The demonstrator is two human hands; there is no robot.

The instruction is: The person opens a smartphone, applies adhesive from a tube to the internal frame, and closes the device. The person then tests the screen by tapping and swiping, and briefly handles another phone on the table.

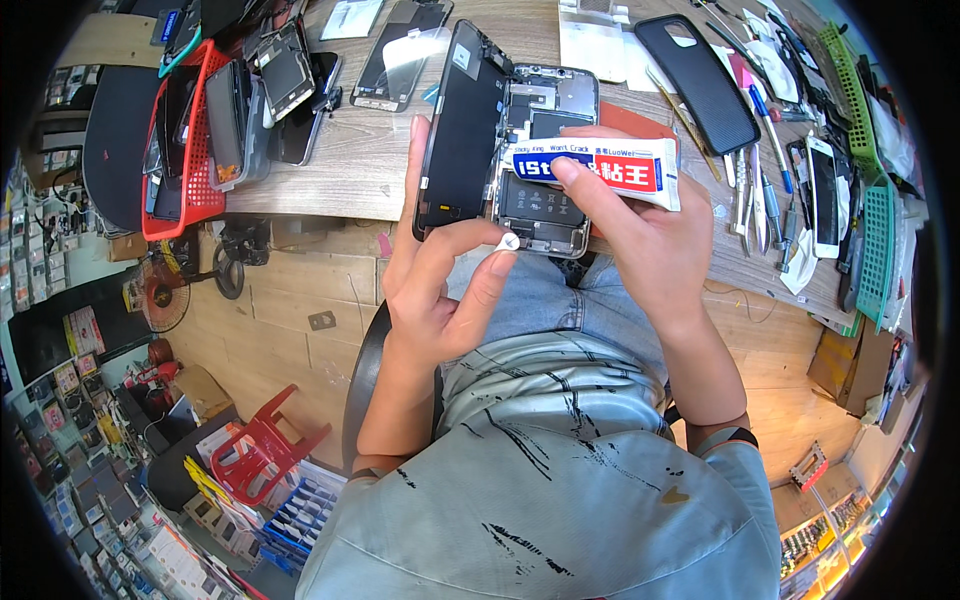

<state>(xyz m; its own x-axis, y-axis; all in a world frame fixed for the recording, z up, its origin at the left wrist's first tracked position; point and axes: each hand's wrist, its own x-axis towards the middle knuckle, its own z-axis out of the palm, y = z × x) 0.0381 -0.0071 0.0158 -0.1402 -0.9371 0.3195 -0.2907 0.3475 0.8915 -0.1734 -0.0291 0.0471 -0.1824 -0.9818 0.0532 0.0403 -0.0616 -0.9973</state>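
An opened phone (540,215) lies at the table's front edge, its dark screen (455,120) folded up to the left, exposing the battery and inner parts. My right hand (640,240) holds a white tube (630,172) with a red and blue label, thumb pressed on it, horizontally over the phone. The tube's left end is over the phone's hinge side. My left hand (440,280) pinches a small white cap (508,243) between thumb and index finger near the phone's lower edge; another finger reaches up beside the screen's left side.
A red basket (190,215) and clear bin (240,170) of phone parts sit left. A black case (690,85), pens, tweezers, a white phone (823,195) and green baskets (875,250) line the right. A red plastic chair (255,450) stands on the floor lower left.
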